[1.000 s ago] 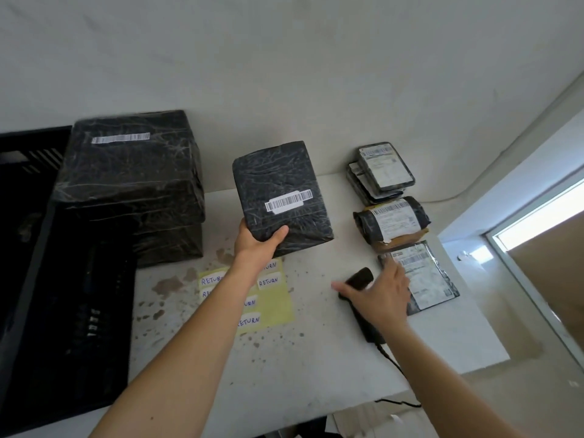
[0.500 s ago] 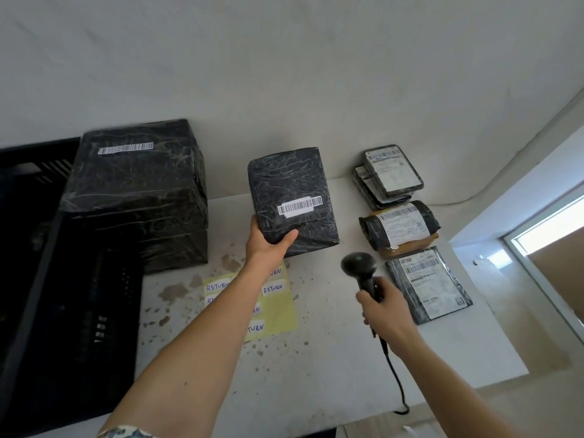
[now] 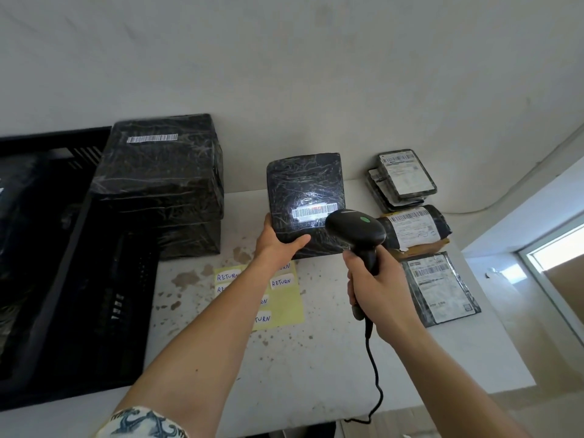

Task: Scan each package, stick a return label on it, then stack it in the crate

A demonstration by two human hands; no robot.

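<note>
My left hand grips the lower left corner of a black wrapped package and holds it tilted up above the table. A white barcode strip on its face is lit by the scanner's light. My right hand is closed around the handle of a black barcode scanner, whose head points at that barcode from close by. A yellow sheet of RETURN labels lies on the table under my left arm. The black crate stands at the left.
Two large black wrapped boxes are stacked beside the crate. At the right lie flat labelled parcels, a rolled parcel and a flat mailer. The scanner's cable trails over the front edge of the stained white table.
My right hand picked the scanner up off the table and raised it to the package's barcode, which now glows. My left hand kept the package up.
</note>
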